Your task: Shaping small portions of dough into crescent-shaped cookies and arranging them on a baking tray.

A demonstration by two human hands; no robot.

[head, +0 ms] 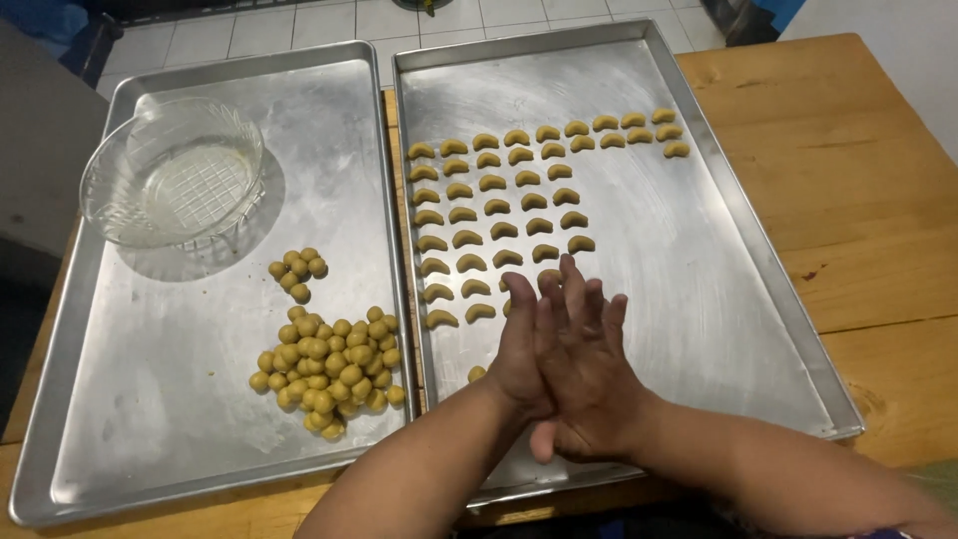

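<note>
My left hand [517,351] and my right hand [591,384] are pressed flat together, palm to palm, fingers pointing away from me. They hover over the near part of the right metal tray [718,289]. Whatever lies between the palms is hidden. Just beyond my fingertips are rows of small crescent-shaped dough pieces [499,206] on that tray. A single dough ball [477,374] sits by my left wrist. On the left metal tray [150,399] lies a heap of yellow-green dough balls [329,364], with a smaller cluster [297,271] above it.
A glass bowl [172,175] with a ribbed bottom stands at the far left corner of the left tray. Both trays rest side by side on a wooden table [868,200]. A white tiled floor [299,25] shows beyond the table's far edge.
</note>
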